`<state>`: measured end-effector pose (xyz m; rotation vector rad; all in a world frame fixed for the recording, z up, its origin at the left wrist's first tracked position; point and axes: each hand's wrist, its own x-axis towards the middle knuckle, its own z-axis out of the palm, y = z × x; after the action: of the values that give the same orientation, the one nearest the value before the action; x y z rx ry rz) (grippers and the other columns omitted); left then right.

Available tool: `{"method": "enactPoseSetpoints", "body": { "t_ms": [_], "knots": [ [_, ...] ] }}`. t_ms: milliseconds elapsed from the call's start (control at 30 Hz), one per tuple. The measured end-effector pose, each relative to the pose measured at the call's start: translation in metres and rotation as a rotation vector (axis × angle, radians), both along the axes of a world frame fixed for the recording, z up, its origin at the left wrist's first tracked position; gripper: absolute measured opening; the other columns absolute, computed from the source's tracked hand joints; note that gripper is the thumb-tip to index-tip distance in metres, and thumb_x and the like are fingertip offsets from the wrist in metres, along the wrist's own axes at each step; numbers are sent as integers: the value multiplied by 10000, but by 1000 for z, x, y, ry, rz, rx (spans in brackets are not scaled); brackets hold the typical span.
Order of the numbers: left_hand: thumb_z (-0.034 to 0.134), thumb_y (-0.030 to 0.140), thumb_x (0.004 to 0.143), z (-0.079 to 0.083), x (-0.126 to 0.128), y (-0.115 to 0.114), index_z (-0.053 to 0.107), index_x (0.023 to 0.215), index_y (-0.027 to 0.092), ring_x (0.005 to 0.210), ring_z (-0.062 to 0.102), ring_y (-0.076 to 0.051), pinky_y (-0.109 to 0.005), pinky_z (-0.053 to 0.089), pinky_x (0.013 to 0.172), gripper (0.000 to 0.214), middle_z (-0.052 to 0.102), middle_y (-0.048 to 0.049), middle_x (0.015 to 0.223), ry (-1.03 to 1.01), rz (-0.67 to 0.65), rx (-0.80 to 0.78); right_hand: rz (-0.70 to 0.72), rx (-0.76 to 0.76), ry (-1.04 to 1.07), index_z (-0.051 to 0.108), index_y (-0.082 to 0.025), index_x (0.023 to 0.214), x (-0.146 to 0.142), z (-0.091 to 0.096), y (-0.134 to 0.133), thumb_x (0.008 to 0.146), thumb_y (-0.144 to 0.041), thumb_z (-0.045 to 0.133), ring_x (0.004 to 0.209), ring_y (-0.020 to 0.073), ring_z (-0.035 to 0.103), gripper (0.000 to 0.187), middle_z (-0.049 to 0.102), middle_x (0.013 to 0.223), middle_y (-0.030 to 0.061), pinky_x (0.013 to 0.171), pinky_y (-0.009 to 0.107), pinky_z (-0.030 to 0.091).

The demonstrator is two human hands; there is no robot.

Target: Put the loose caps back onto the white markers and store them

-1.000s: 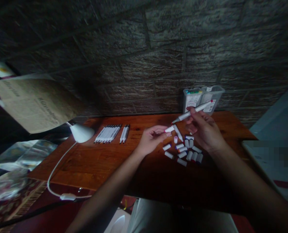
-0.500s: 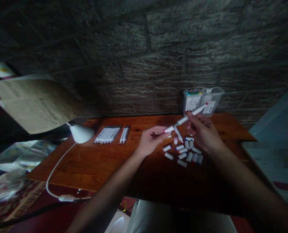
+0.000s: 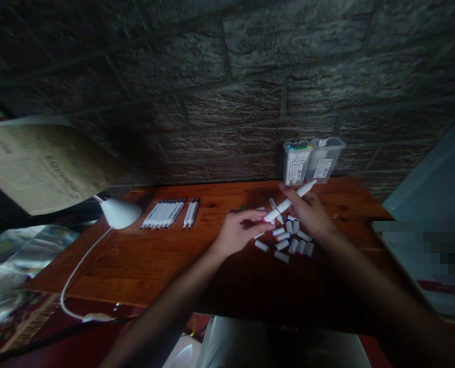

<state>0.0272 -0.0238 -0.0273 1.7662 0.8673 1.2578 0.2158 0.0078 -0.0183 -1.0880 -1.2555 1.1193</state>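
While a tan, curved, paper-like sheet (image 3: 47,168) printed with dark lettering occupies the far left, a smooth white cone (image 3: 120,213) stands just right of it on the reddish-brown wooden desk (image 3: 112,271), a thin white cable (image 3: 72,271) looping down nearby. Next, a tight row of slim white markers (image 3: 164,213) with dark ends, laid side by side; just beside it, a smaller group of matching markers (image 3: 191,213), parallel. Then one plain white marker (image 3: 282,206) with reddish-pink ends, held above the desk and slanting up to the right. Under and around it, loose short white cylinders (image 3: 293,246), some with coloured rims. Behind, a clear plastic box (image 3: 296,163), labelled, bright colours at its top; beside it, a second clear plastic box (image 3: 322,158), also labelled.

Left hand (image 3: 235,232): grip pinching the plain marker's lower end between thumb and fingers, forearm slanting in from below. Right hand (image 3: 307,212): grip grasping the same marker farther up, its upper end projecting past the fingers.

Setting: crumpled plastic bags (image 3: 24,248) and a fringed rug (image 3: 39,317) at left; glossy, knotted wood grain; behind, a dark wall (image 3: 212,76) of rough stone blocks.
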Motion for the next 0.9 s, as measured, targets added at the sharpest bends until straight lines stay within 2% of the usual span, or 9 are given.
{"method": "enactPoseSetpoints", "body": {
  "t_ms": [167, 267, 333, 400, 533, 733, 900],
  "knots": [
    [844, 277, 676, 2, -2, 2, 778, 968, 160, 775, 723, -189, -285, 564, 708, 322, 789, -85, 935, -107, -39, -162, -24, -44, 82, 455, -219, 528, -2, -2, 1, 798, -514, 659, 417, 100, 331, 449, 387, 471, -50, 409, 266, 238],
    [835, 295, 695, 3, -2, 3, 775, 1010, 164, 601, 658, -127, -232, 498, 553, 347, 789, -89, 892, -207, -91, -268, -46, -57, 190, 429, -225, 531, -5, 0, 0, 794, -451, 651, 403, 97, 291, 411, 352, 458, -59, 392, 269, 208],
    [830, 313, 704, 3, 0, 3, 782, 995, 170, 484, 559, -75, -204, 428, 478, 328, 786, -77, 816, -289, -118, -305, -27, -67, 243, 398, -229, 518, -7, 0, 0, 781, -435, 649, 390, 91, 248, 417, 313, 437, -67, 383, 270, 176],
    [848, 324, 678, 3, 3, 1, 792, 956, 169, 449, 513, -59, -195, 394, 452, 324, 777, -69, 759, -337, -141, -337, 17, -65, 284, 380, -232, 509, -10, -2, -2, 782, -426, 618, 380, 88, 223, 411, 291, 424, -71, 375, 266, 158],
    [893, 309, 601, 2, 7, -6, 799, 950, 172, 473, 564, -89, -203, 408, 452, 387, 774, -79, 742, -309, -236, -413, 89, -8, 307, 353, -238, 523, -16, -7, -6, 804, -419, 537, 385, 92, 247, 381, 301, 445, -64, 368, 257, 203],
    [867, 355, 643, 1, 8, -11, 794, 988, 192, 422, 516, -76, -221, 412, 434, 388, 770, -94, 708, -334, -268, -392, -1, 62, 276, 338, -246, 549, -20, -10, -11, 833, -438, 508, 386, 101, 278, 383, 310, 465, -61, 366, 258, 251],
    [814, 279, 734, -4, 5, -2, 793, 991, 240, 438, 515, -62, -206, 399, 444, 261, 765, -60, 706, -360, -318, -296, -63, 48, 261, 386, -238, 549, -21, -1, -17, 832, -384, 498, 394, 100, 298, 338, 326, 463, -56, 358, 243, 224]
  ]
}}
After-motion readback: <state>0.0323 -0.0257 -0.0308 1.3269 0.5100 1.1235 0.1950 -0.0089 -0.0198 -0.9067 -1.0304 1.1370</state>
